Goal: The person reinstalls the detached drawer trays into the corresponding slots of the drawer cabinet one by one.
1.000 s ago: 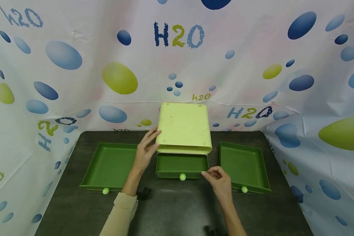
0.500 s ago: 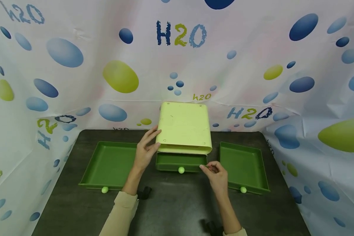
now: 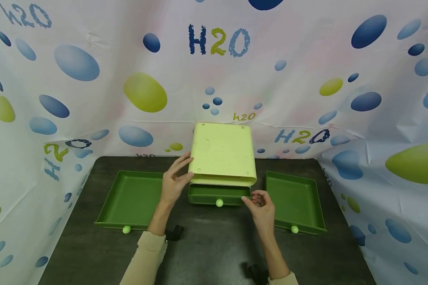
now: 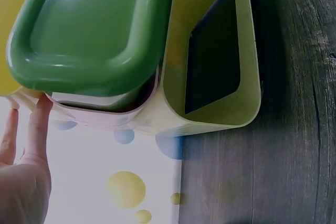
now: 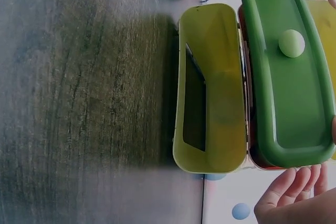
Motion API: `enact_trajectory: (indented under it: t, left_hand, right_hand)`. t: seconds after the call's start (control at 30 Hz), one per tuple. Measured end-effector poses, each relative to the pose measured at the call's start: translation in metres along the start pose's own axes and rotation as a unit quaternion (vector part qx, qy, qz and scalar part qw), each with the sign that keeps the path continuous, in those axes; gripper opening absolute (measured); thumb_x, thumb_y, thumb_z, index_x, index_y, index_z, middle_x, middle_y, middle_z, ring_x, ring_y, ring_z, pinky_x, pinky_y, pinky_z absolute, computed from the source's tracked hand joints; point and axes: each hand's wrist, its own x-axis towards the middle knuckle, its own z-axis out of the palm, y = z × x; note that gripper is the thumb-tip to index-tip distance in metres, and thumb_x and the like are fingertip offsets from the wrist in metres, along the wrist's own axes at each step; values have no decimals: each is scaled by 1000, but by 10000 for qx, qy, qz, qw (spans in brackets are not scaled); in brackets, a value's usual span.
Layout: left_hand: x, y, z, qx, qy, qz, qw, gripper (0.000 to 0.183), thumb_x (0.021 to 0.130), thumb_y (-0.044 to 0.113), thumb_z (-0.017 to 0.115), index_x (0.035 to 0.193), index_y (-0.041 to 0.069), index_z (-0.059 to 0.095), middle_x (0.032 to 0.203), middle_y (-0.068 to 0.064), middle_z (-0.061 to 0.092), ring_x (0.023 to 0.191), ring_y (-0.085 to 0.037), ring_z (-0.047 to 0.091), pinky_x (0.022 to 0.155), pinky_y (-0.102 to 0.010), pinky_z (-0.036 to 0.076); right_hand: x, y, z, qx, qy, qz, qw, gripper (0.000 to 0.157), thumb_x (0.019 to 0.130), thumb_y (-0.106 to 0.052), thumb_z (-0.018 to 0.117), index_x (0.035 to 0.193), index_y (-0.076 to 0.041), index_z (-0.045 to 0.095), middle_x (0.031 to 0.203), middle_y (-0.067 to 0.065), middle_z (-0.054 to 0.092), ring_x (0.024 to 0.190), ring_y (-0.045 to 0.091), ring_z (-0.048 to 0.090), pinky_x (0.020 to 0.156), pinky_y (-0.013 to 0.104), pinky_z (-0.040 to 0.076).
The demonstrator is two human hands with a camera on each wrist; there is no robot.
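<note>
A yellow drawer cabinet (image 3: 222, 150) stands at the back of the table, with a green drawer (image 3: 203, 198) partly out of its front. The drawer bears a round light-green knob (image 5: 292, 43) and sits in a middle compartment. Below it gapes an open yellow compartment (image 4: 226, 111) without a drawer. My left hand (image 3: 172, 182) rests its extended fingers against the cabinet's left side. At the drawer's front right corner, my right hand (image 3: 262, 208) pinches the edge, thumb in front and fingers bent behind. Part of that thumb is cut off in the right wrist view.
Two more green drawers lie on the dark table (image 3: 207, 245): a left drawer (image 3: 135, 198), partly behind my left arm, and a right drawer (image 3: 294, 198) close to my right hand. A patterned white sheet (image 3: 289, 35) hangs behind the table and at both sides.
The middle drawer has slid farther into the cabinet, with my right hand moving forward along with it. My left hand has stayed at the cabinet's left side.
</note>
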Motion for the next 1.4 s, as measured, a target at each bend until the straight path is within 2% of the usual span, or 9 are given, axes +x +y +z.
enact_trajectory:
  t: [0.27, 0.4, 0.73, 1.0, 1.2, 1.4]
  left_hand:
    - [0, 2, 2, -64, 54, -29, 10000, 43, 90, -13, 63, 133, -14, 55, 149, -26, 41, 137, -28, 43, 78, -19, 56]
    - [-1, 2, 2, -110, 100, 47, 9999, 43, 89, -14, 63, 132, -15, 55, 148, -28, 41, 136, -26, 44, 78, -20, 56]
    - [-5, 2, 1, -16, 202, -7, 9998, 43, 90, -14, 64, 132, -13, 56, 148, -27, 42, 135, -23, 46, 79, -20, 56]
    - [-3, 2, 3, -30, 173, -45, 9998, 42, 92, -8, 64, 133, -13, 56, 147, -27, 43, 135, -22, 46, 78, -20, 57]
    - [-4, -1, 4, -77, 228, 18, 9997, 42, 92, -8, 65, 133, -12, 56, 147, -26, 44, 136, -24, 46, 75, -18, 56]
    - [-5, -3, 4, -118, 325, 71, 9994, 42, 92, -8, 65, 132, -13, 57, 146, -27, 45, 134, -23, 48, 75, -18, 56]
  right_hand:
    - [11, 2, 2, 340, -77, -50, 9994, 45, 82, 1, 80, 120, 8, 56, 93, 13, 54, 79, 14, 53, 71, 19, 48]
    - [15, 3, 3, 382, -149, -60, 9991, 47, 82, 1, 79, 122, 4, 55, 94, 14, 54, 80, 15, 53, 72, 18, 49]
    - [19, 3, 7, 124, -153, 42, 9998, 43, 84, -2, 79, 120, 3, 56, 95, 10, 54, 82, 16, 53, 74, 19, 48]
    - [33, 34, 8, 333, 68, -20, 9994, 43, 83, -6, 81, 118, -2, 57, 94, 6, 54, 82, 14, 53, 73, 18, 48]
    - [35, 40, 12, 264, 289, -331, 9987, 41, 81, -7, 83, 113, 0, 58, 92, 7, 55, 80, 13, 54, 73, 18, 49]
    - [34, 40, 14, 252, 425, -299, 9983, 40, 80, -12, 85, 110, -2, 60, 92, 8, 56, 79, 14, 55, 71, 18, 49]
